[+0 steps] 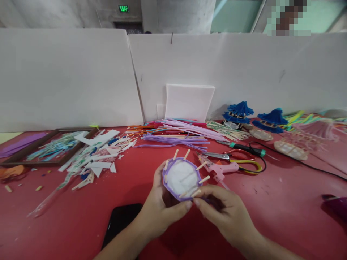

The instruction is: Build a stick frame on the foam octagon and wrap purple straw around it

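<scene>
A small round white foam disc [182,177] with several short wooden sticks poking out around its edge and a purple pipe cleaner wound round its rim is held up over the red table [271,202]. My left hand [159,207] cups it from below and the left, fingers closed round it. My right hand [225,213] pinches the purple pipe cleaner at the disc's lower right edge, thumb and forefinger pressed together.
A pink glue gun [221,169], scissors with yellow-red handles [238,160] and a black cable lie just beyond. Bundles of coloured pipe cleaners [176,135], scraps of white foam [97,151], a wooden frame [40,150] and blue tasselled pieces [240,112] fill the back. A black phone [120,220] lies near my left arm.
</scene>
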Action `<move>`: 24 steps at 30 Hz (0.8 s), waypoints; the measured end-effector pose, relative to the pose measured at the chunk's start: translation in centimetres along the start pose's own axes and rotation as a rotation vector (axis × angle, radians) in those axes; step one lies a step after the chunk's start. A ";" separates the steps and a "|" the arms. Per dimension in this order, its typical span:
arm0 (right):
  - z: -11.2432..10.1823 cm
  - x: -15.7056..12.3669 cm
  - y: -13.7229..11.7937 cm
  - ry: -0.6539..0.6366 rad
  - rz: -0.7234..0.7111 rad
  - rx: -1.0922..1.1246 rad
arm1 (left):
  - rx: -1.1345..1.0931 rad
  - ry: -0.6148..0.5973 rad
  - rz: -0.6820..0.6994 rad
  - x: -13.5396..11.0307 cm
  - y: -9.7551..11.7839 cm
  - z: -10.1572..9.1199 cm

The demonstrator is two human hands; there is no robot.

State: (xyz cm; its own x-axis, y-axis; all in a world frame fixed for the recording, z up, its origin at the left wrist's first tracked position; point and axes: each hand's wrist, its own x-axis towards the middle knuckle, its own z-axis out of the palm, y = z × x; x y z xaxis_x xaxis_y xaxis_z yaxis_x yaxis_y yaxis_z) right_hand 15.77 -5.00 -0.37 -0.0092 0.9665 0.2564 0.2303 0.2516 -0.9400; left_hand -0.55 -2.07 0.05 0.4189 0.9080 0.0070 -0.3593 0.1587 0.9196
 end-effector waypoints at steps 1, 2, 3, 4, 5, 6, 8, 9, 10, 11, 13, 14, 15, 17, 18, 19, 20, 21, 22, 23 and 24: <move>0.0 0.0 0.0 0.002 0.009 0.004 | 0.001 0.001 0.010 0.0 0.0 0.1; 0.0 -0.1 0.0 0.003 0.016 0.004 | 0.004 0.003 0.014 0.0 0.1 0.1; 0.0 -0.1 0.1 0.002 0.020 0.002 | 0.010 0.008 0.014 0.1 0.1 0.2; 0.0 -0.1 0.1 0.002 0.021 -0.002 | 0.016 0.013 0.013 0.1 0.1 0.3; 0.1 -0.1 0.1 -0.001 0.022 -0.005 | 0.023 0.020 0.015 0.1 0.1 0.3; 0.1 0.0 0.2 -0.007 0.024 -0.007 | 0.034 0.026 0.016 0.2 0.1 0.3; 0.1 0.0 0.2 -0.023 0.031 -0.011 | 0.083 0.042 0.011 0.2 0.2 0.4; 0.1 0.1 0.2 -0.032 0.037 -0.012 | 0.123 0.046 0.002 0.3 0.2 0.4; 0.2 0.1 0.2 -0.038 0.042 -0.013 | 0.161 0.046 -0.006 0.3 0.2 0.3; 0.2 0.1 0.2 -0.037 0.047 -0.013 | 0.192 0.039 -0.012 0.4 0.2 0.3; 0.2 0.2 0.2 -0.033 0.059 -0.014 | 0.210 0.012 -0.002 0.4 0.2 0.2; 0.2 0.2 0.2 -0.035 0.065 -0.015 | 0.203 0.003 0.008 0.5 0.1 0.2; 0.1 0.2 0.2 -0.040 0.070 -0.017 | 0.198 0.004 0.018 0.5 0.1 0.2; 0.1 0.2 0.2 -0.056 0.084 -0.015 | 0.208 0.024 0.023 0.6 0.1 0.1; 0.1 0.2 0.2 -0.064 0.093 -0.010 | 0.219 0.036 0.019 0.6 0.1 0.1; 0.1 0.2 0.1 -0.069 0.102 0.000 | 0.234 0.038 0.008 0.6 0.1 0.1; 0.0 0.2 0.1 -0.075 0.112 0.011 | 0.249 0.036 -0.008 0.6 0.1 0.1; 0.0 0.3 0.1 -0.080 0.121 0.020 | 0.261 0.031 -0.027 0.6 0.2 0.1; 0.0 0.3 0.1 -0.086 0.126 0.024 | 0.272 0.024 -0.047 0.6 0.3 0.0; 0.0 0.3 0.1 -0.087 0.126 0.024 | 0.280 0.024 -0.064 0.5 0.3 0.0; 0.1 0.3 0.1 -0.085 0.122 0.021 | 0.282 0.026 -0.078 0.5 0.4 0.1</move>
State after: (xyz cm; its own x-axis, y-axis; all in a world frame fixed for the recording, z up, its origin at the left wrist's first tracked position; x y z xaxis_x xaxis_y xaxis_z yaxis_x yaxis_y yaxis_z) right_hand 15.73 -4.72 -0.39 -0.0648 0.9906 0.1206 0.2145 0.1318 -0.9678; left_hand -0.43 -1.56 0.46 0.4131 0.9076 -0.0746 -0.0793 0.1175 0.9899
